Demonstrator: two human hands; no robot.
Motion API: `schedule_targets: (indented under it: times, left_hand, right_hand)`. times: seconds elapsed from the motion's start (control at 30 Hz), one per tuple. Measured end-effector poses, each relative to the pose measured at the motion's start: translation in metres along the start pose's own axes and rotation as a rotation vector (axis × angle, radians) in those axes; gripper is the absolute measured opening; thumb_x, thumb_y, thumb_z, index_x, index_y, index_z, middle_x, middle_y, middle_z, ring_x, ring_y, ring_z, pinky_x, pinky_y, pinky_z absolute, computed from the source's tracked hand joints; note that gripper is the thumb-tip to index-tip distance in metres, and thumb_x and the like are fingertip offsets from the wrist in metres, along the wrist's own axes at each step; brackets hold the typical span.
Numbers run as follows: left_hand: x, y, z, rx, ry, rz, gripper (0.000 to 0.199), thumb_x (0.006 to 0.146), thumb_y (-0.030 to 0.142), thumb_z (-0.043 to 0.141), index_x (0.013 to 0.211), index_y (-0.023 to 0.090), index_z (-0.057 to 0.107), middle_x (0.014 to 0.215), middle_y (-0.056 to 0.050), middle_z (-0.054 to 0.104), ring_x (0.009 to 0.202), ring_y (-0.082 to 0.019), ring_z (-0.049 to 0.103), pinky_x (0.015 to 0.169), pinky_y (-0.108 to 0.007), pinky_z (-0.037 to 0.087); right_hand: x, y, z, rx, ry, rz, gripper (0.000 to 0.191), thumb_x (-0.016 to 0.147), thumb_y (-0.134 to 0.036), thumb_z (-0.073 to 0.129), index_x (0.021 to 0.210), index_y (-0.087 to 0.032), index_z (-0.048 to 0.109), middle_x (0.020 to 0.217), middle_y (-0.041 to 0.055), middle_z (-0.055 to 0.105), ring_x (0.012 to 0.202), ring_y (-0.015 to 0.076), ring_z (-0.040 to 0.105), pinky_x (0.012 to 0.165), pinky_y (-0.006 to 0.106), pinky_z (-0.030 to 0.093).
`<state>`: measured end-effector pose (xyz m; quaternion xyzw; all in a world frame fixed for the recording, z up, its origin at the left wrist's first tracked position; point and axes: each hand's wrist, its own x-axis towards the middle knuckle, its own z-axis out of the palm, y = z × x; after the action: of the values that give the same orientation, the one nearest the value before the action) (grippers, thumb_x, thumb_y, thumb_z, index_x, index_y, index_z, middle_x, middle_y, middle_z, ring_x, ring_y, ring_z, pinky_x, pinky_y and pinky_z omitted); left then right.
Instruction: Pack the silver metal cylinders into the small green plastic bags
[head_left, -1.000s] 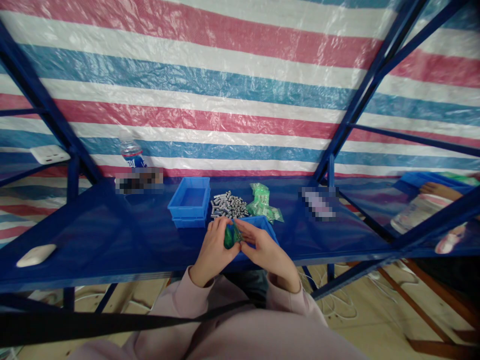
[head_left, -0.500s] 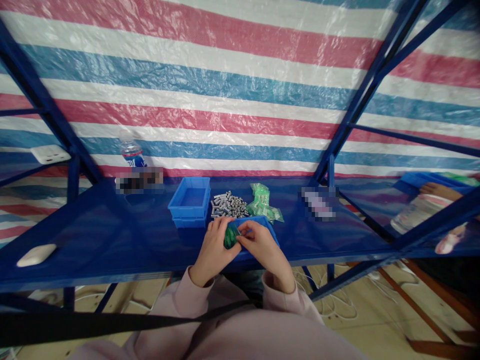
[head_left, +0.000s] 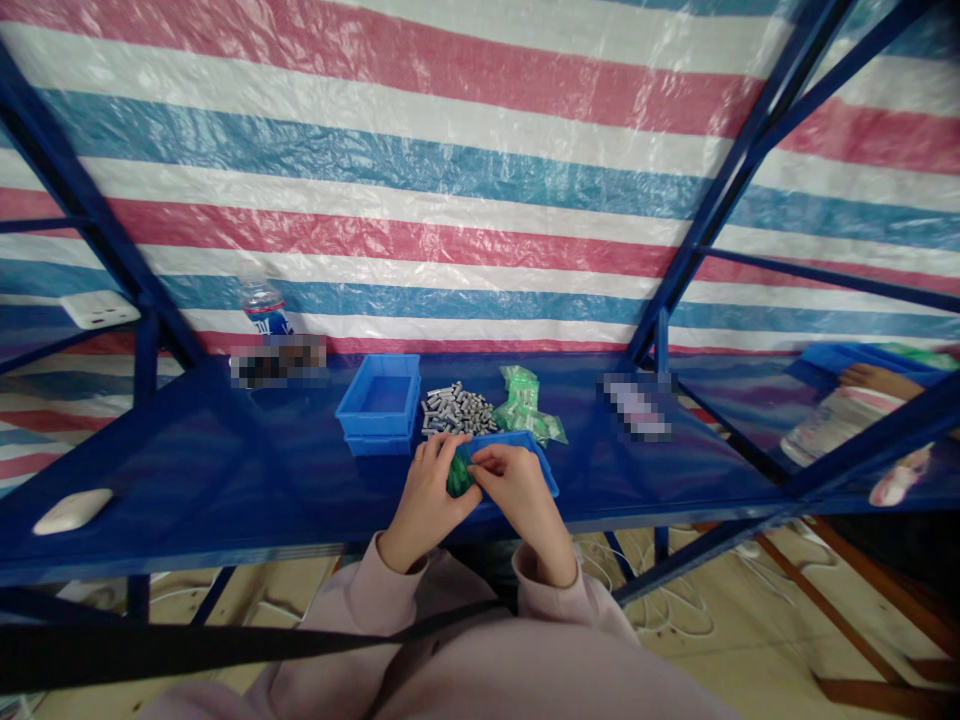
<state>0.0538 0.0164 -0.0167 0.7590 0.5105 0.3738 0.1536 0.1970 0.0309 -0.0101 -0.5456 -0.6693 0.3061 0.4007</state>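
Observation:
Both hands meet over a blue tray (head_left: 544, 468) near the table's front edge. My left hand (head_left: 431, 495) is closed around a green plastic packet (head_left: 458, 474), whose contents I cannot make out. The fingertips of my right hand (head_left: 517, 490) are pinched together at the packet's right side; whether they grip its edge or a small piece is hidden. Just beyond my hands lies a heap of small silvery cylinders (head_left: 459, 410). To its right are several clear and green plastic packets (head_left: 523, 405).
Two stacked blue bins (head_left: 379, 398) stand left of the heap. A bottle (head_left: 264, 308) is at the back left, a white object (head_left: 73, 511) at the left edge. Blue frame posts (head_left: 720, 190) rise on both sides. At far right another person's hand (head_left: 877, 380) shows.
My right hand has shifted slightly left, its fingertips closer over the green packet. My left hand stays about where it was.

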Motion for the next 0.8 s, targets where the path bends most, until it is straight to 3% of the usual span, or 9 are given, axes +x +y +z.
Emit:
schedule_targets:
  times: [0.37,0.6,0.8]
  left_hand:
    - [-0.001,-0.002,0.001,0.021,-0.006,-0.005,0.049,0.076,0.022,0.056,0.124,0.024,0.05,0.118,-0.008,0.05,0.114,-0.025,0.047,0.1,-0.043,0.038]
    - [-0.001,-0.004,0.001,0.002,-0.011,-0.006,0.047,0.079,0.03,0.058,0.125,0.027,0.05,0.119,-0.007,0.049,0.114,-0.026,0.046,0.099,-0.044,0.039]
    - [-0.002,-0.009,0.003,-0.002,-0.012,0.021,0.049,0.076,0.03,0.061,0.123,0.027,0.051,0.121,-0.007,0.048,0.114,-0.026,0.046,0.099,-0.043,0.04]
  right_hand:
    - [-0.004,-0.006,-0.004,0.12,-0.031,-0.011,0.021,0.073,-0.02,0.063,0.094,-0.017,0.068,0.061,-0.0011,0.067,0.056,0.0141,0.063,0.056,0.023,0.046]
    - [-0.01,-0.01,-0.008,0.086,-0.084,-0.099,0.026,0.079,-0.016,0.05,0.1,-0.017,0.066,0.05,-0.0059,0.054,0.045,0.0093,0.048,0.048,0.02,0.038]
    - [-0.02,-0.02,-0.012,0.074,-0.202,-0.154,0.038,0.083,-0.016,0.047,0.119,-0.02,0.058,0.073,-0.0004,0.069,0.056,0.0115,0.058,0.057,0.022,0.045]
